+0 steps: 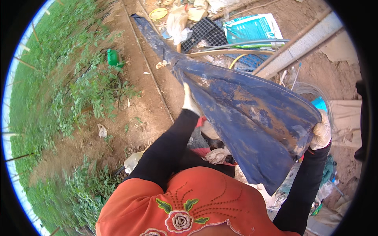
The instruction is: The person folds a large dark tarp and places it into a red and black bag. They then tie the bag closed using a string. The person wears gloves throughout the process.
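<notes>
A long dark blue plastic sheet, smeared with dried mud, stretches across the middle of the view. It spreads wide at the right and narrows to a twisted strip at the upper left. My right hand, in a pale glove, is closed on its bunched right end. My left hand, also in a pale glove, is blurred against the sheet's lower left edge; its fingers are partly hidden, so a grip on the sheet cannot be made out.
Leafy green plants grow at the left, with a green plastic bottle among them. Black seedling trays, a teal and white bag and pipes lie at the top. A metal beam slants at the upper right. A translucent jug is near my left arm.
</notes>
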`<state>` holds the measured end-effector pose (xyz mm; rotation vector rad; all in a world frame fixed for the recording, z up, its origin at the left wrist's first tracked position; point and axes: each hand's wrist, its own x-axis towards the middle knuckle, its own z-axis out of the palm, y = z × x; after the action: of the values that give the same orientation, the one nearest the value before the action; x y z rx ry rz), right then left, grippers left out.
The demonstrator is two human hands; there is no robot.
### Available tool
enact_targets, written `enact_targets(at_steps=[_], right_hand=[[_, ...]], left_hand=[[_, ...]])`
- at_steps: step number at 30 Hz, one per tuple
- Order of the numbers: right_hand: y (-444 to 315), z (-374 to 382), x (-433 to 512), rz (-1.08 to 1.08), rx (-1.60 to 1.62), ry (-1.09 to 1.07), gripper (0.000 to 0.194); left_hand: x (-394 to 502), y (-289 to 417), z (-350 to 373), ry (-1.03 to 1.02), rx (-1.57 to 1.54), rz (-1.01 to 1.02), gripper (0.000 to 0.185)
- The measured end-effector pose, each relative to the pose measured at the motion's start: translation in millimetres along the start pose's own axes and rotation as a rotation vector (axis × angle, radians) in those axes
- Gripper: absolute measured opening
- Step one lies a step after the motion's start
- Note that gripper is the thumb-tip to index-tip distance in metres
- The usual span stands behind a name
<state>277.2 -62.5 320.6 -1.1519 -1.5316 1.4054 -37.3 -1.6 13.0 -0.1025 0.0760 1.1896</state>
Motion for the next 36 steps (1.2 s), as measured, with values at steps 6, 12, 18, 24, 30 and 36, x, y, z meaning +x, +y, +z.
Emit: enact_targets(at_steps=[6, 12, 18, 24, 30, 36], right_hand=[[20, -49, -21, 0.133, -0.231, 0.036, 0.041], [155, -43, -16, 0.317, 0.12, 0.376, 0.023], [246, 3, -42, 0.189, -0.847, 0.421, 0.048], [262, -15, -119, 0.614, -0.928, 0.578, 0.082], [287, 79, -84, 0.536, -0.664, 0.242, 0.094], [332, 105, -59, 0.883, -0.558, 0.056, 0.087]], left_hand=[[43, 86, 50, 0.134, 0.351, 0.338, 0.023], [16, 93, 211, -0.142, 0.569, 0.251, 0.017], [0, 34, 282, -0.519, 0.733, 0.041, 0.028], [4, 24, 277, -0.286, 0.876, 0.249, 0.034], [5, 16, 281, -0.21, 0.916, 0.168, 0.035], [1, -28, 241, -0.075, 1.16, 0.147, 0.051]])
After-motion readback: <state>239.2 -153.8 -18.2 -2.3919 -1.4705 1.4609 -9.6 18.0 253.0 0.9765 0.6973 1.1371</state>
